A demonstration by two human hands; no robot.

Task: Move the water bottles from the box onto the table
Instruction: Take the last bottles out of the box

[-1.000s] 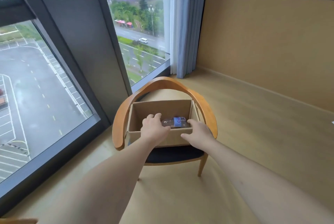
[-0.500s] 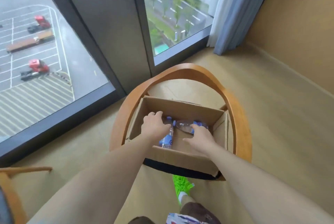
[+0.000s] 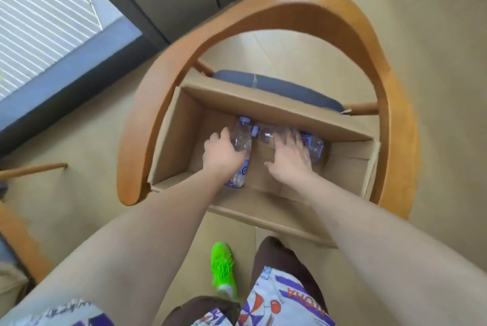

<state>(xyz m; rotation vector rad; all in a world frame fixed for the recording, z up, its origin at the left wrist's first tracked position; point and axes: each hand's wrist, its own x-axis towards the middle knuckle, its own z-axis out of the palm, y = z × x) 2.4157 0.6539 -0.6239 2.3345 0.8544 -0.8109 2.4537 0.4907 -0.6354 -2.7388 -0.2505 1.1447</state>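
Left hand curls round a clear water bottle with a purple cap and blue label, lying lengthwise on the floor of the cardboard box. Right hand rests with spread fingers on a second bottle, lying crosswise by the far wall. That open box sits on a wooden armchair with a dark blue cushion, standing on tan flooring beside a floor-length window. A bright green shoe shows below.
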